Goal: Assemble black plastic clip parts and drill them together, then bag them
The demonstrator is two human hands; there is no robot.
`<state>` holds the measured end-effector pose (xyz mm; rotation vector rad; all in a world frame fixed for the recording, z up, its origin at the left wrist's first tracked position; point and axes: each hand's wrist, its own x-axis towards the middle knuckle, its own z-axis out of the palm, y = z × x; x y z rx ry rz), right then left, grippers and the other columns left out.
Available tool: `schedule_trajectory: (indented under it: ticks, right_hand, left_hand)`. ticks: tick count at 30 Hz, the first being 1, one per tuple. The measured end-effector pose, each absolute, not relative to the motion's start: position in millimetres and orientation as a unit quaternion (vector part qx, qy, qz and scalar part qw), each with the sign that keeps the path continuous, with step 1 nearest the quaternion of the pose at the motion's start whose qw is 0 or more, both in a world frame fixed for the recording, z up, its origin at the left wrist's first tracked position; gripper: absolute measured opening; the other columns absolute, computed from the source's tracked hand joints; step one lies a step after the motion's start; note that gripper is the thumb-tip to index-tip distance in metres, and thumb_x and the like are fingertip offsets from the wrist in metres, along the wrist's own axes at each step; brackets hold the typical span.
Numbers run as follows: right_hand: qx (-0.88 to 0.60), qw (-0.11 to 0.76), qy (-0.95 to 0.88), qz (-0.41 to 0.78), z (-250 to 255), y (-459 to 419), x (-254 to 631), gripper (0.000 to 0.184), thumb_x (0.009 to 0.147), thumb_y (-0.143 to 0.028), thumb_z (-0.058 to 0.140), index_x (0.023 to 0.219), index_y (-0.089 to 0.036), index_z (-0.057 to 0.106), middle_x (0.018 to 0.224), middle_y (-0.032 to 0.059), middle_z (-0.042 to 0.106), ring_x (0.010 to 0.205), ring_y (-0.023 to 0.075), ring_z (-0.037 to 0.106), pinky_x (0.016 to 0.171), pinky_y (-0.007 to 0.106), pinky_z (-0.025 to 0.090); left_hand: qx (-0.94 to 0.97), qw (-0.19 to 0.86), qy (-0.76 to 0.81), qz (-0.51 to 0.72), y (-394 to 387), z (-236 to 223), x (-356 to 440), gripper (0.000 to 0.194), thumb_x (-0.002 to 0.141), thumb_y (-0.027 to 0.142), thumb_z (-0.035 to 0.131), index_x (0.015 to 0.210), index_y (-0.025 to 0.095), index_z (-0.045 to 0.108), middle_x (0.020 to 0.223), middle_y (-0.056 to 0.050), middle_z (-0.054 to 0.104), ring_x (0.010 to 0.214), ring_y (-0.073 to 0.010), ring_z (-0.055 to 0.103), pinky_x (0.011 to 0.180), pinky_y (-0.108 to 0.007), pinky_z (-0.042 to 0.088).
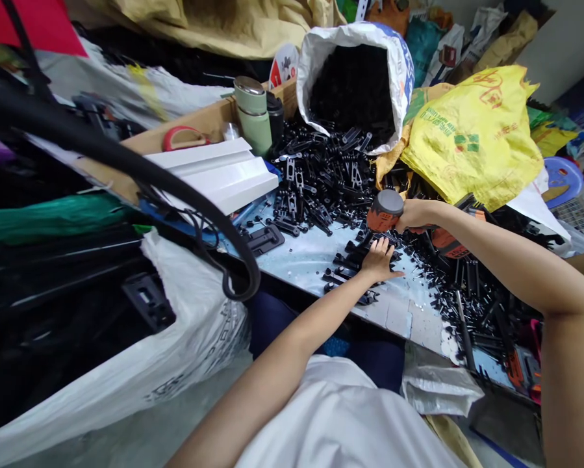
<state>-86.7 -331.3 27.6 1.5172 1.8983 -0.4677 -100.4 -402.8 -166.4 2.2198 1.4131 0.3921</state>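
Note:
My right hand [411, 216] is wrapped round the grip of an orange and black cordless drill [385, 211]. Its rounded back end faces me, and its bit is hidden. Just below it, my left hand [379, 261] lies with fingers stretched and thumb out over a row of black plastic parts [343, 275]. These long, narrow parts lie side by side on the pale blue worktop [296, 263]. Beyond both hands is a heap of loose black plastic pieces [316, 175]. Small screws and black pieces are scattered to the right of my left hand.
A white sack [304, 84] spills black parts at the back. Nearby are a green flask [253, 117], a white channel-shaped piece [218, 172] and a yellow bag [477, 136]. A screwdriver [466, 335] lies at right. A thick black cable [175, 185] crosses the left side above a large white sack [199, 338].

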Motion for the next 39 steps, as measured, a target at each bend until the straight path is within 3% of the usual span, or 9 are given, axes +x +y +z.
schedule_trajectory:
  ticks: [9, 17, 26, 32, 39]
  right_hand:
    - [0.499, 0.365, 0.785, -0.045, 28.7, -357.7, -101.2, 0.014, 0.062, -0.025, 0.062, 0.069, -0.012, 0.063, 0.056, 0.0044, 0.056, 0.061, 0.0183, 0.057, 0.050, 0.025, 0.040]
    - [0.505, 0.350, 0.777, -0.138, 13.3, -363.3, -105.4, 0.014, 0.060, -0.020, 0.063, 0.071, -0.012, 0.063, 0.054, 0.0017, 0.055, 0.054, 0.0152, 0.054, 0.045, 0.023, 0.038]
    - [0.478, 0.305, 0.816, -0.109, 23.5, -390.5, -108.9, 0.030, 0.058, -0.027, 0.069, 0.085, -0.015, 0.065, 0.070, 0.0031, 0.062, 0.070, 0.0176, 0.058, 0.055, 0.023, 0.041]
    - [0.438, 0.365, 0.816, -0.093, 16.6, -401.3, -129.6, 0.022, 0.059, -0.022, 0.066, 0.080, -0.013, 0.067, 0.068, 0.0060, 0.062, 0.068, 0.0199, 0.058, 0.055, 0.027, 0.041]
    - [0.417, 0.352, 0.837, -0.030, 29.7, -428.2, -139.4, 0.021, 0.061, -0.026, 0.062, 0.076, -0.012, 0.067, 0.065, 0.0079, 0.060, 0.071, 0.0226, 0.060, 0.056, 0.027, 0.040]
  left_hand:
    - [0.815, 0.252, 0.502, 0.143, -426.3, -166.4, -109.3, 0.084, 0.078, 0.070, 0.029, 0.139, 0.013, 0.025, 0.149, -0.012, 0.020, 0.139, -0.0283, 0.008, 0.112, -0.046, 0.012]
    - [0.805, 0.243, 0.517, 0.157, -474.6, -179.5, -125.2, 0.087, 0.080, 0.069, 0.029, 0.139, 0.006, 0.020, 0.150, -0.016, 0.016, 0.139, -0.0262, 0.008, 0.113, -0.043, 0.010]
    - [0.820, 0.190, 0.510, 0.178, -473.7, -172.2, -129.3, 0.084, 0.080, 0.070, 0.029, 0.138, 0.009, 0.026, 0.146, -0.016, 0.028, 0.137, -0.0273, 0.016, 0.112, -0.044, 0.013]
    - [0.817, 0.209, 0.510, 0.169, -474.5, -167.6, -130.3, 0.086, 0.079, 0.071, 0.028, 0.136, 0.006, 0.030, 0.147, -0.016, 0.025, 0.137, -0.0268, 0.017, 0.112, -0.043, 0.012]
    - [0.808, 0.224, 0.520, 0.165, -476.6, -165.4, -130.7, 0.086, 0.079, 0.071, 0.026, 0.138, 0.008, 0.026, 0.146, -0.015, 0.028, 0.136, -0.0265, 0.021, 0.111, -0.042, 0.016]
